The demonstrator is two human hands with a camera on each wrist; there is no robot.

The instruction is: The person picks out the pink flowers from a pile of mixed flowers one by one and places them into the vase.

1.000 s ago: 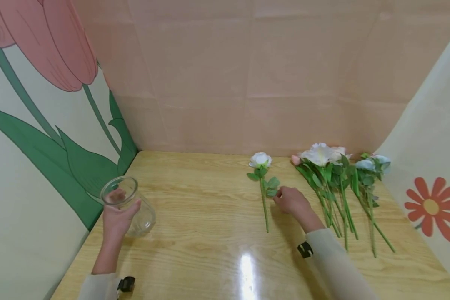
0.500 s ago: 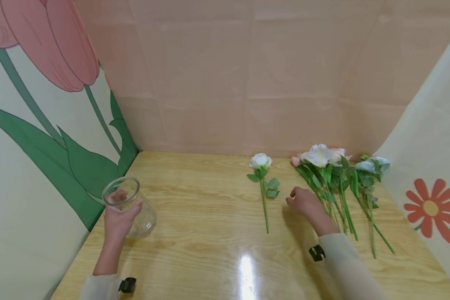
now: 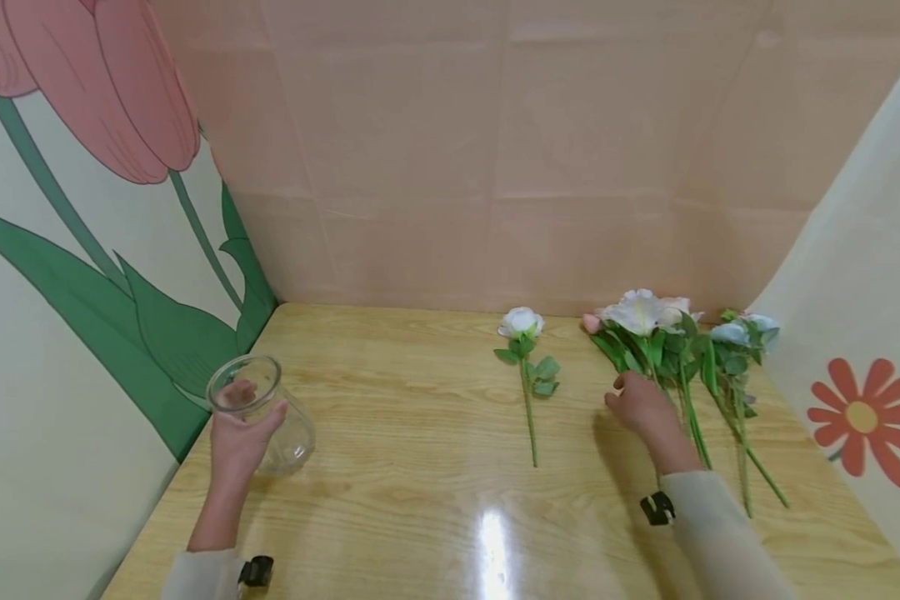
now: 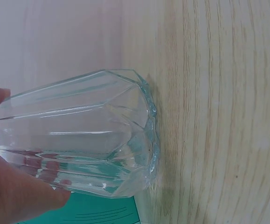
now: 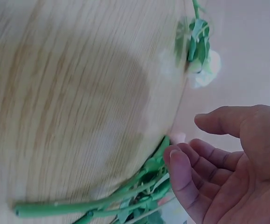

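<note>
Hovering at the left side of the bundle of flowers [image 3: 673, 354], the right hand [image 3: 648, 414] is much the nearer of the two. From its fingers [image 5: 180, 175] the blooms, a white lily [image 3: 637, 313] and a pink bud [image 3: 591, 322] among them, lie beyond, close to the back of the counter [image 3: 412, 400]. The stems run from there toward the person, slanting a little rightward, and some are partly hidden behind the hand. Their long axis is thus nearly in line with the forearm, so a pinch on one stem would best be made across that line. Thumb and fingers are apart, loosely bent, with nothing between them; whether a fingertip touches the greenery I can't quite tell from the wrist view.

Just right of the bundle lie the blue flowers [image 3: 735, 333], stems slanting the same way. To the left of the right hand, a white rose [image 3: 521, 323] lies alone, bloom toward the back, stem toward the person.

Well apart, at the counter's left side, the left hand [image 3: 238, 442] has its thumb and fingers wrapped round a glass jar [image 3: 291, 435], near the rim.
</note>
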